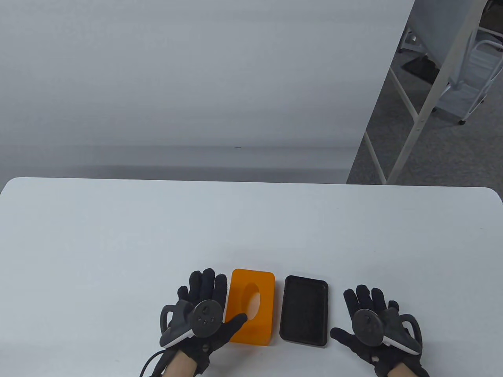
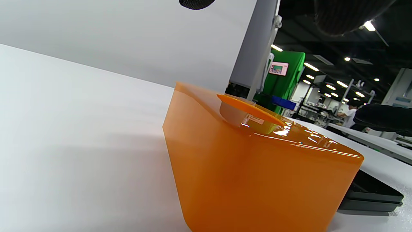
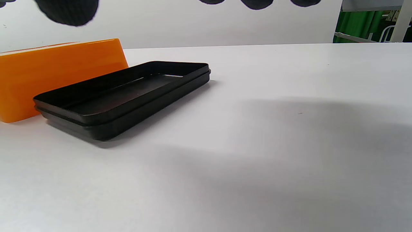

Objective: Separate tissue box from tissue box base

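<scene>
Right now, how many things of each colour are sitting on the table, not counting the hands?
Orange: 1, the tissue box
Black: 1, the tissue box base
Total: 2

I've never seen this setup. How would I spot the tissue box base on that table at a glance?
Look at the near edge of the white table, between the two gloved hands. Two things lie side by side there: the tall orange tissue box and, on its right, the tissue box base. The base is the shallow black tray, open and empty.
</scene>
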`<state>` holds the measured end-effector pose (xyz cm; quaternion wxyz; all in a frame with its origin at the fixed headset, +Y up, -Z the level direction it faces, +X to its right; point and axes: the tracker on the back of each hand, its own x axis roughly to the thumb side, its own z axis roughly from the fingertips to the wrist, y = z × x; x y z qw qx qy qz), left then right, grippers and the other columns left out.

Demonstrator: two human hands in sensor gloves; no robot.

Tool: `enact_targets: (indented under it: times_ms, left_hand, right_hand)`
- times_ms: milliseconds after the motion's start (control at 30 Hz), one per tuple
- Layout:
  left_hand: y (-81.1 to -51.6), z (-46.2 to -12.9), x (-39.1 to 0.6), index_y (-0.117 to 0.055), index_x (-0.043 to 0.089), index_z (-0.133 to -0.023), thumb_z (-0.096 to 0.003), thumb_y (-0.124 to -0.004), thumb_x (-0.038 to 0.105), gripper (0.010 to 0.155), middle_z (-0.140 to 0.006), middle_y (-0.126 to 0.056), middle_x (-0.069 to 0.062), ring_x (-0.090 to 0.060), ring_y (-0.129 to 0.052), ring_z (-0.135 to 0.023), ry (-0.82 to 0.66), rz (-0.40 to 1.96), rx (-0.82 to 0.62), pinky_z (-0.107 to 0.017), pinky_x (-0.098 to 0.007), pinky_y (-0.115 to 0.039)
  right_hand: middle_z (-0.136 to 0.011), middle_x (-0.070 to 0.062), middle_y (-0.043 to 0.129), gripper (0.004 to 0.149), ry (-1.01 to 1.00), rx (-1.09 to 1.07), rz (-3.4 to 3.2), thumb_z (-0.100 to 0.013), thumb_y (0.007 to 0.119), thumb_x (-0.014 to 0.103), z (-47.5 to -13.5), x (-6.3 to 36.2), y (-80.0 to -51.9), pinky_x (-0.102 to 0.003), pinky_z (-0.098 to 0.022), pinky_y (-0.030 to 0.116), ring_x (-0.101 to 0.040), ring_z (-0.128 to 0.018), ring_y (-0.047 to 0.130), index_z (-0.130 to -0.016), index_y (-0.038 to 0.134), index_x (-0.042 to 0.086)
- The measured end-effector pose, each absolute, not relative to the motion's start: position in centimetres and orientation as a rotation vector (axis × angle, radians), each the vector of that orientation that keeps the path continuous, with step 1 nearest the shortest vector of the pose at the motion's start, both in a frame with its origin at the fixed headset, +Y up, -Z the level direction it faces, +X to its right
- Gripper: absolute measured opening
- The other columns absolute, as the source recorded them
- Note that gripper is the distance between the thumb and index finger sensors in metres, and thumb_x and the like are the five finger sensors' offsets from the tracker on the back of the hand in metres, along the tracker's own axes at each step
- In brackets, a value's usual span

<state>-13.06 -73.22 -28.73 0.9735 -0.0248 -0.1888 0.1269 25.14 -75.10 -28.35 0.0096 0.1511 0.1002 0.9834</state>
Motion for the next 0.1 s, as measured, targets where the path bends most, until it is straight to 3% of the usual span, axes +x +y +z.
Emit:
enact_targets:
  times_ms: [100]
  left_hand:
    - [-73.21,-28.77,-13.01,-0.030,-0.002,-0.113,-0.0511,-0.056,0.075,0.102,-0.112,-0.014,-0.033,-0.067,-0.016,-0.098,-0.380,0.258,-0.054,-0.060,-0.083,-0.030]
  right_hand:
    - [-0.114,-0.037,0.023,0.096,0.323,0.472,3.069,-0.050,0.054,0.075,-28.39,25.14,-75.18,-0.083,-0.058,0.036,-0.069,-0.098,0.031,-0.113,0.025,0.008]
